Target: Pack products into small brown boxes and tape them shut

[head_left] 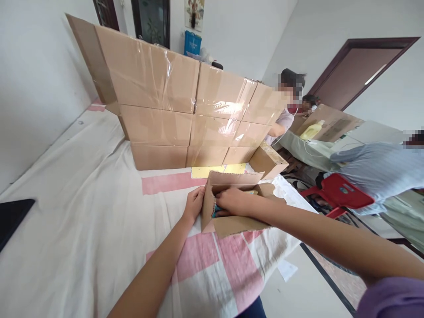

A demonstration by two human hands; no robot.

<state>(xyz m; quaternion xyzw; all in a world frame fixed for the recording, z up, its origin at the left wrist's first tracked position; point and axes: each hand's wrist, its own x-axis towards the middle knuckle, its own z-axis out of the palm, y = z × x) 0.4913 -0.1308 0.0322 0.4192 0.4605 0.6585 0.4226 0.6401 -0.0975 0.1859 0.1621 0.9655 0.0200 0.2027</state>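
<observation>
Gripping the left flap of one small open cardboard box (232,225) with the left hand (194,203), curling the fingers around its edge. Reaching into that same box with the right hand (233,201), touching one teal item (216,211) inside and hiding the grip too far for telling open from closed. Keeping the box near the middle of the cloth-covered table (82,229). Facing nine taped cartons (159,88), standing in three rows of three, with one loose carton (268,160) lying beside them and two yellow sheets (218,170) lying just behind the box.
</observation>
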